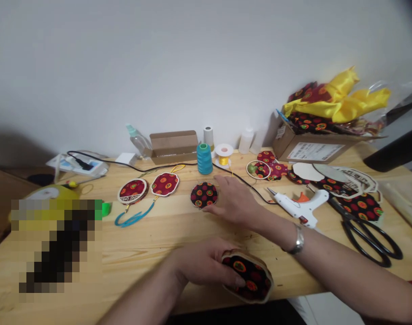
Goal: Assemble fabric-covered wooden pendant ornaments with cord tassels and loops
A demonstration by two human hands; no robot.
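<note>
My left hand (209, 266) is closed on a scalloped fabric-covered ornament (248, 276) with black patterned cloth and a pale wooden rim, held near the table's front edge. The thumb presses on its face. Farther up, my right hand (234, 198) curls around the right side of a round fabric disc (203, 195), black with red and orange motifs. Its thumb is at the disc's lower edge and the fingertips near the upper edge. To the left lie two finished-looking red ornaments, a round one (133, 190) with a blue tassel (134, 220) and a scalloped one (164, 184).
A white glue gun (302, 205) and black scissors (368, 234) lie to the right by fabric pieces (363, 208). Behind stand a blue thread cone (204, 160), a yellow thread spool (223, 155) and a cardboard box (303, 146). A black cable (141, 168) crosses the table.
</note>
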